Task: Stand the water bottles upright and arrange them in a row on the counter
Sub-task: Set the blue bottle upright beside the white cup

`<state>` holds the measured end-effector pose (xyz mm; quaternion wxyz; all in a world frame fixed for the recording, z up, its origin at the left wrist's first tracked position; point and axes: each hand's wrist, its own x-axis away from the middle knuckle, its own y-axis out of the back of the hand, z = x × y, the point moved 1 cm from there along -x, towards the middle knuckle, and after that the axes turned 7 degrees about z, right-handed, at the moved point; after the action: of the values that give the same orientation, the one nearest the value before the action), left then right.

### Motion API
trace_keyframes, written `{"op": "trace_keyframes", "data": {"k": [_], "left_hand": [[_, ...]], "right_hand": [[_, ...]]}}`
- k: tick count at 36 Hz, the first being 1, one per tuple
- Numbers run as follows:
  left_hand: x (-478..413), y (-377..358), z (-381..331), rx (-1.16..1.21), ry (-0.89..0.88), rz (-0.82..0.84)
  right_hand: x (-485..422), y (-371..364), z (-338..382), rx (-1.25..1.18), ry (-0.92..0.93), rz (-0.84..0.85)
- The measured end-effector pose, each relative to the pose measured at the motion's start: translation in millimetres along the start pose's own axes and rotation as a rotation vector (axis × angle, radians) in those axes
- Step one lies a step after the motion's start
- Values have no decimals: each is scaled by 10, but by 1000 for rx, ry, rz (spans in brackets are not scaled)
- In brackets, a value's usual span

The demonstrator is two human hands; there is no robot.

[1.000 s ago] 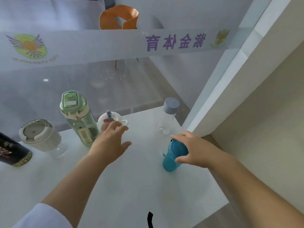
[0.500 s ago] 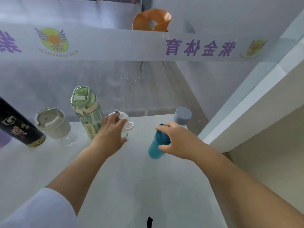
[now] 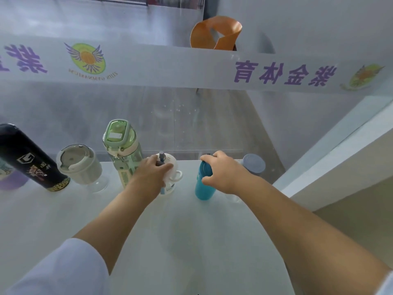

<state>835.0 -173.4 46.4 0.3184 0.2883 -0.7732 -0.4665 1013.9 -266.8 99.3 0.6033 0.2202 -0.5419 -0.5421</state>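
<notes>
Several bottles stand upright in a row along the back of the white counter (image 3: 191,241). From the left: a black flask (image 3: 32,160), a pale lidded cup (image 3: 79,165), a tall green bottle (image 3: 123,150), a small white bottle (image 3: 171,177), a teal bottle (image 3: 203,188) and a clear bottle with a grey cap (image 3: 254,165). My left hand (image 3: 152,171) grips the top of the small white bottle. My right hand (image 3: 223,173) is closed over the top of the teal bottle, which stands on the counter.
A glass partition (image 3: 191,116) with a frosted lettered band rises right behind the bottles. An orange chair (image 3: 214,33) sits beyond it. A white wall ledge (image 3: 340,150) borders the counter on the right. A purple object (image 3: 12,182) shows at the far left.
My right hand carried the teal bottle leftward and back and set it upright beside the white bottle. My left hand closed onto the white bottle's top.
</notes>
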Motion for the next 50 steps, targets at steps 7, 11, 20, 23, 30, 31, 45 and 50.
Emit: {"op": "trace_keyframes", "data": {"k": [7, 11, 20, 23, 30, 31, 45, 50], "left_hand": [[-105, -1, 7, 15, -41, -73], [-190, -19, -5, -49, -52, -61], [-177, 15, -79, -133, -142, -126], [-151, 23, -100, -125, -159, -129], [-111, 13, -95, -134, -211, -129], [-110, 12, -93, -134, -215, -129], [-62, 178, -184, -108, -106, -36], [-11, 349, -292, -85, -111, -48]], "right_hand": [[-128, 65, -5, 2, -42, 31], [-182, 102, -28, 10, -62, 27], [-276, 127, -23, 19, -88, 36], [-291, 138, -25, 25, -94, 43], [-299, 128, -38, 33, -94, 47], [-301, 127, -38, 36, -94, 47], [-76, 392, -24, 86, 36, -229], [138, 578, -103, 89, 103, -410]]}}
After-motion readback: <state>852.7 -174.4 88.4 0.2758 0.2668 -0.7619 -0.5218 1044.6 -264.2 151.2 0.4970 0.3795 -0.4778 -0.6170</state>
